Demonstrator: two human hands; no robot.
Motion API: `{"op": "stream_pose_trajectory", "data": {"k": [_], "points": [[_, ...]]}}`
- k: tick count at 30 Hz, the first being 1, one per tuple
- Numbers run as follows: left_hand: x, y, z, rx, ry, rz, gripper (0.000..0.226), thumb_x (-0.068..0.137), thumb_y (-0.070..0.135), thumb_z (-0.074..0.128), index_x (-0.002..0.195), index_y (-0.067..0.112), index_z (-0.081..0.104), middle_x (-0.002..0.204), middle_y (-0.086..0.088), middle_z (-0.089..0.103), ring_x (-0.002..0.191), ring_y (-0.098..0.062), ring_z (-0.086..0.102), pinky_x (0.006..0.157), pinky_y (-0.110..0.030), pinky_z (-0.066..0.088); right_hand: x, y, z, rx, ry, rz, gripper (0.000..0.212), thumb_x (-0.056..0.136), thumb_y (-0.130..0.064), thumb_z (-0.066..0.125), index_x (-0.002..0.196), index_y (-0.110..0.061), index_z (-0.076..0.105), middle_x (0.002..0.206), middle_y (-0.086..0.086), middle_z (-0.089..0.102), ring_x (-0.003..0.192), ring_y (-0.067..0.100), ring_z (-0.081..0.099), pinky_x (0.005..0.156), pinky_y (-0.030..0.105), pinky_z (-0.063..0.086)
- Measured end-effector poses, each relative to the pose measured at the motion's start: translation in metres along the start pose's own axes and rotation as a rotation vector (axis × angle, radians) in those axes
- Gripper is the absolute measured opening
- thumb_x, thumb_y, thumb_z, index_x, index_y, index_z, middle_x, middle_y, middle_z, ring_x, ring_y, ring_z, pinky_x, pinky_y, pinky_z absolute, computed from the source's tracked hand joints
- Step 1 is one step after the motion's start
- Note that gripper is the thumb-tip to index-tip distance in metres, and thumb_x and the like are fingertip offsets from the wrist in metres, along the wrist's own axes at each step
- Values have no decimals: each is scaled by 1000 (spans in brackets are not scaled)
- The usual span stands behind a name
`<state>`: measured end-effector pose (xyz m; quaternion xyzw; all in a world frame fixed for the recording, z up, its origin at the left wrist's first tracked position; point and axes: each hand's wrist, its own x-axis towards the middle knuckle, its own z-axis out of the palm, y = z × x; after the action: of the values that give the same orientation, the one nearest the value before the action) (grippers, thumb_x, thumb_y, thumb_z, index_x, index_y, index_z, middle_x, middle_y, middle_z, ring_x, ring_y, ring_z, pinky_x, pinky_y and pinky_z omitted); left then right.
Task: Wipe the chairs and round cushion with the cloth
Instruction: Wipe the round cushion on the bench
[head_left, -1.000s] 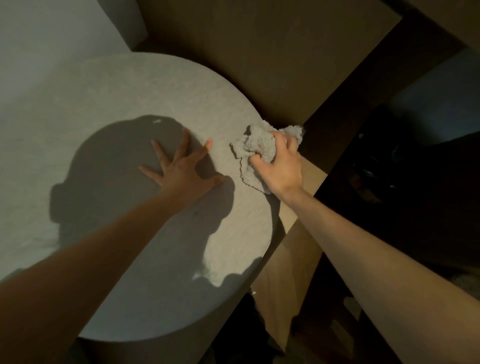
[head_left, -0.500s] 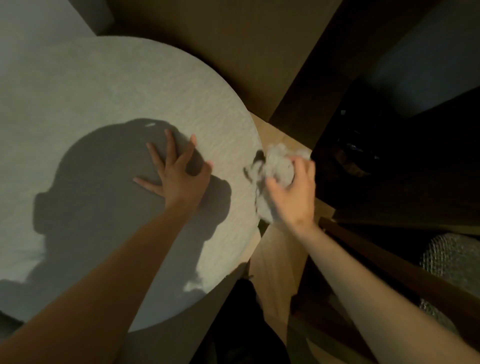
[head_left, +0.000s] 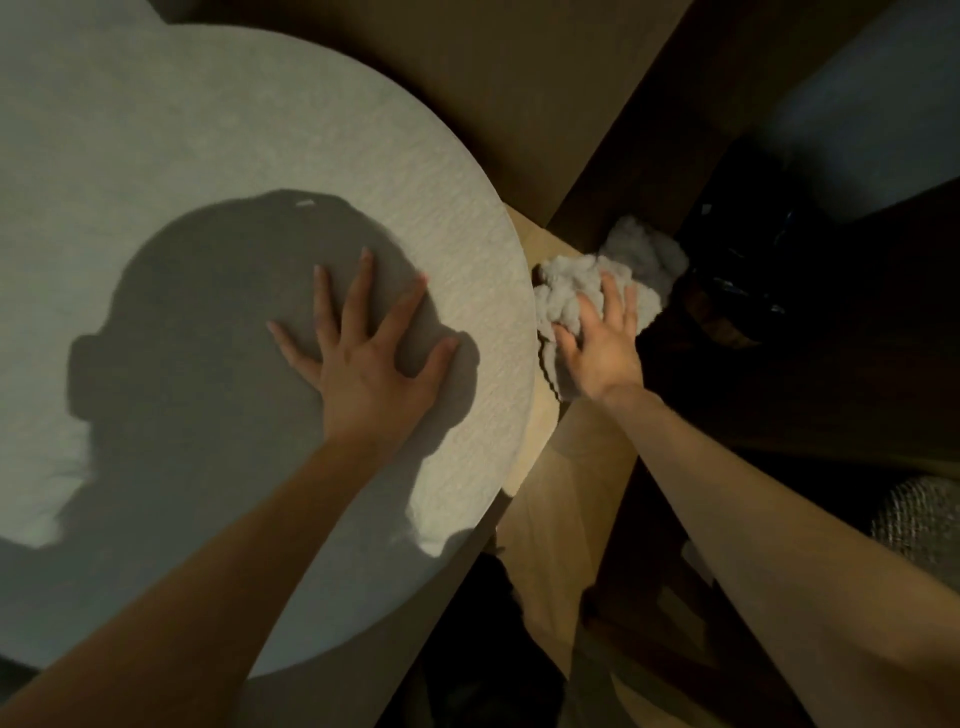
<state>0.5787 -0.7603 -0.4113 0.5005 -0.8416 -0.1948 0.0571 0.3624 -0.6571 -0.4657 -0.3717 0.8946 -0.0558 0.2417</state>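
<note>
The large round grey cushion (head_left: 208, 130) fills the left half of the view. My left hand (head_left: 374, 364) lies flat on its right part, fingers spread, inside my head's shadow. The crumpled white cloth (head_left: 571, 291) is just off the cushion's right edge, above a light wooden surface (head_left: 566, 493). My right hand (head_left: 602, 348) holds the cloth from above, thumb tucked into its left side, and bunched folds stick out beyond the fingers. No chair is plainly recognisable.
Brown wooden panels (head_left: 493, 93) rise behind the cushion. The right side is dark, with shiny black objects (head_left: 753, 291) I cannot identify. A grey woven object (head_left: 919, 519) shows at the right edge.
My right hand has carried the cloth off the cushion's top, past its right rim, onto the wooden side. The left hand stays flat on the cushion.
</note>
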Motion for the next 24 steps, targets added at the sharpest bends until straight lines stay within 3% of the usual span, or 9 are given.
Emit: {"op": "stream_pose_trajectory", "data": {"k": [5, 9, 12, 15, 17, 20, 24], "points": [[5, -11, -6, -187, -59, 107, 54, 88, 46, 60, 139, 40, 42, 159, 3, 14, 148, -21, -3, 106, -55, -22, -64, 1, 20, 29, -14, -18, 52, 102, -36, 40, 151, -30, 24, 162, 1, -7, 148, 29, -10, 120, 41, 6], [-30, -39, -16, -361, -220, 350, 60, 90, 16, 63, 141, 26, 33, 156, -5, 22, 147, -27, 6, 115, -42, -9, -121, -7, 47, 118, -9, 28, 52, 102, -28, 42, 151, -30, 26, 162, -1, -9, 148, 27, -7, 119, 35, 11], [-88, -78, -24, -325, -218, 453, 53, 89, 5, 62, 138, 12, 45, 151, -12, 31, 142, -27, 18, 115, -42, 2, -170, -14, 70, 164, -34, 75, 51, 101, -24, 44, 151, -28, 29, 162, 2, -3, 149, 26, -6, 121, 38, 11], [-147, -113, -38, -311, -229, 375, 50, 88, 1, 61, 136, 8, 48, 151, -13, 31, 142, -31, 22, 118, -52, 12, -228, -35, 97, 254, -89, 35, 50, 100, -11, 46, 148, -21, 36, 162, 4, -2, 149, 23, -8, 122, 37, 12], [-183, -133, -53, -347, -272, 294, 51, 91, 1, 57, 139, 11, 44, 153, -9, 28, 145, -29, 18, 119, -51, 14, -260, -53, 112, 375, -117, 5, 54, 100, -6, 45, 150, -20, 29, 162, 1, -6, 149, 21, -8, 122, 34, 10], [-236, -165, -78, -298, -195, 181, 47, 94, 4, 51, 140, 13, 45, 154, -9, 28, 146, -27, 15, 119, -44, 14, -299, -80, 136, 99, -147, -49, 51, 102, -18, 42, 151, -21, 27, 160, 8, -15, 147, 26, -15, 117, 27, -8], [-291, -206, -105, -177, -18, 35, 41, 95, 4, 45, 135, 2, 50, 151, -23, 30, 143, -43, 15, 116, -58, 12, -335, -125, 159, -53, -272, -318, 55, 102, -24, 42, 153, -23, 21, 159, 10, -17, 144, 24, -22, 111, 25, -19]]}}
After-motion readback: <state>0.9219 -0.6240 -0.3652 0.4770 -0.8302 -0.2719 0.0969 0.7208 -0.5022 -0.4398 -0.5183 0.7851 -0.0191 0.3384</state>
